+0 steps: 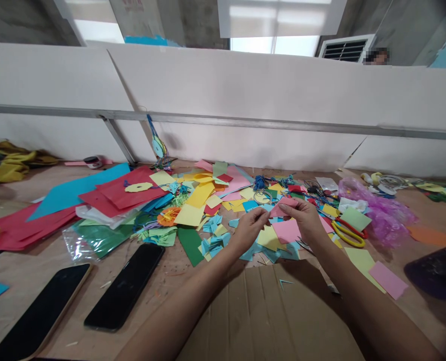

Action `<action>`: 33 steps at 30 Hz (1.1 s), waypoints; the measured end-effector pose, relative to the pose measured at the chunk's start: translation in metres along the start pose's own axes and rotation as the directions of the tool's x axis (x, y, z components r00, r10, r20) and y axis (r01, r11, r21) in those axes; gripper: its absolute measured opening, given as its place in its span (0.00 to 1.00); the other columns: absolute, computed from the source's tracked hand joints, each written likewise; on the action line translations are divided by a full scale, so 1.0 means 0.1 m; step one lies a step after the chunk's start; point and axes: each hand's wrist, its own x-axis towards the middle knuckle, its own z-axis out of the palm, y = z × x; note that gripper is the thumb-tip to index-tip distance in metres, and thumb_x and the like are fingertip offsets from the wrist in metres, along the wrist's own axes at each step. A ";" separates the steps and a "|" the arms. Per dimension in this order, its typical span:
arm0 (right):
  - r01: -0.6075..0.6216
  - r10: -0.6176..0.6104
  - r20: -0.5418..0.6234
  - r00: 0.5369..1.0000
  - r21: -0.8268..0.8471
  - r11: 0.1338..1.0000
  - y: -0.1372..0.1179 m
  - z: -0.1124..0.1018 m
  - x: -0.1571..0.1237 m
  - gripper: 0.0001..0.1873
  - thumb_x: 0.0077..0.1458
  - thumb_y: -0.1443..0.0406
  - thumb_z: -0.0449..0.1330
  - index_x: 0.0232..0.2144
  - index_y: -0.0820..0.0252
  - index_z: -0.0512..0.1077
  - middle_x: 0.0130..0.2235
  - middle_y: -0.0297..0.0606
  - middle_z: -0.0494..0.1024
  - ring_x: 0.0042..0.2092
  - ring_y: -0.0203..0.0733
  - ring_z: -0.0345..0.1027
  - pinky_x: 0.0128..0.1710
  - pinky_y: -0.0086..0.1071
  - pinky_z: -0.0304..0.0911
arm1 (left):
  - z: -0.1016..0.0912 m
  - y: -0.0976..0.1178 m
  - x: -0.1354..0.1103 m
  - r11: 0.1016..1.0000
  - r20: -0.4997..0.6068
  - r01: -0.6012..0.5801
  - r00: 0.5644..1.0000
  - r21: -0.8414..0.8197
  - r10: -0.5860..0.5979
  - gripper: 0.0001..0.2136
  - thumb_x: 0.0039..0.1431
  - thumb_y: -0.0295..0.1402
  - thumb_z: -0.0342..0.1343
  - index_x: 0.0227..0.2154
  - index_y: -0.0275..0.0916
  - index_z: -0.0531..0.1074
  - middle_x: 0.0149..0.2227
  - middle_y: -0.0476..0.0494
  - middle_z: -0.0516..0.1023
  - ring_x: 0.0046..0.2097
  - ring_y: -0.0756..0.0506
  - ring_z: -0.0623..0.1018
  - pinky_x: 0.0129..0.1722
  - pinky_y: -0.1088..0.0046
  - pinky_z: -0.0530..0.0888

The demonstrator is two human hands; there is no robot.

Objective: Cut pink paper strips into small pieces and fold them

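Observation:
Between my two hands is a small piece of pink paper (282,207), raised above the scattered scraps. My right hand (302,216) pinches it from the right with thumb and fingers. At its left edge, the closed fingertips of my left hand (250,226) hold the corner. Beneath the hands lie pink, yellow and blue paper pieces, among them a pink square (286,231) and a yellow piece (268,238). Scissors with yellow handles (348,234) rest to the right of my right hand. A sheet of brown cardboard (271,311) lies under my forearms.
Two dark phones (125,288) lie at the left front. Red sheets (123,190) and a blue sheet (76,193) are stacked at the left. A purple plastic bag (384,215) sits at the right. A white partition (245,85) with a metal rail (226,120) stands behind.

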 end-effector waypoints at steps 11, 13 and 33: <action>0.007 -0.007 0.011 1.000 0.019 1.000 0.03 0.07 -0.04 0.15 0.41 0.54 0.73 0.26 0.58 0.78 0.27 0.34 0.75 0.30 0.38 0.66 0.29 0.31 0.65 | 0.08 0.04 -0.02 0.994 -0.104 -0.013 0.995 -0.106 0.002 0.16 0.61 0.47 0.56 0.29 0.39 0.69 0.26 0.50 0.72 0.30 0.50 0.71 0.30 0.74 0.67; 0.013 -0.013 0.021 1.000 -0.009 1.000 0.01 0.06 -0.04 0.15 0.42 0.54 0.73 0.26 0.58 0.78 0.27 0.34 0.75 0.30 0.38 0.66 0.29 0.32 0.65 | 0.08 0.01 -0.02 0.993 -0.077 0.010 0.997 -0.115 -0.019 0.16 0.59 0.48 0.57 0.31 0.38 0.70 0.27 0.49 0.73 0.30 0.50 0.72 0.30 0.75 0.66; 0.682 -0.565 0.396 0.724 -0.536 0.498 0.02 0.07 -0.10 0.17 0.52 0.76 0.57 0.36 0.51 0.80 0.42 0.40 0.81 0.46 0.48 0.74 0.49 0.43 0.69 | 0.10 0.02 0.01 0.751 0.029 0.333 0.922 -0.570 -0.387 0.23 0.48 0.54 0.64 0.35 0.38 0.73 0.33 0.46 0.76 0.34 0.49 0.75 0.34 0.73 0.71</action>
